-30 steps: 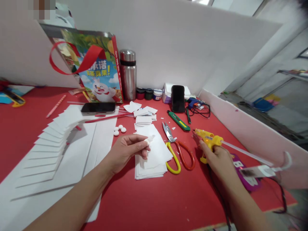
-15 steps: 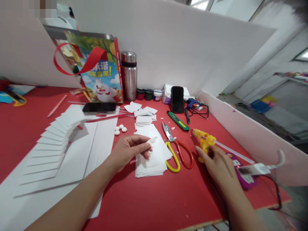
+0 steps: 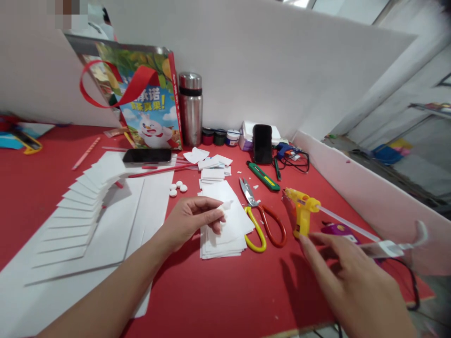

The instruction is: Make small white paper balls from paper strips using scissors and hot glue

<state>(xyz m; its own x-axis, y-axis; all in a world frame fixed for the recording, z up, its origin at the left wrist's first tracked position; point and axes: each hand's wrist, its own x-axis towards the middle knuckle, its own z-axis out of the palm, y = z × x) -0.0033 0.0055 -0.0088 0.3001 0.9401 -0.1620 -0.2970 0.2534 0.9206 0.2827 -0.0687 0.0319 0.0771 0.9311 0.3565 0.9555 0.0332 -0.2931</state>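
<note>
My left hand (image 3: 192, 220) hovers over a stack of white paper pieces (image 3: 225, 225) and pinches a small white piece (image 3: 224, 205) between thumb and fingers. My right hand (image 3: 348, 277) is open, fingers spread, low over the red table (image 3: 225, 291), just short of the yellow glue gun (image 3: 303, 211). The glue gun stands on the table by itself, nozzle pointing left. Scissors (image 3: 259, 218) with one yellow and one red handle lie between the paper stack and the glue gun.
A fanned white foam-board stair model (image 3: 81, 206) lies at left with a phone (image 3: 147, 155) on top. At the back stand a colourful gift bag (image 3: 141, 98), a steel flask (image 3: 190, 109), paint pots, another phone (image 3: 262, 143) and a green utility knife (image 3: 262, 176). A white partition (image 3: 369, 197) borders the right.
My right hand has let go of the glue gun and pulled back toward me, fingers opening. The glue gun now stands alone. My left hand has hardly moved.
</note>
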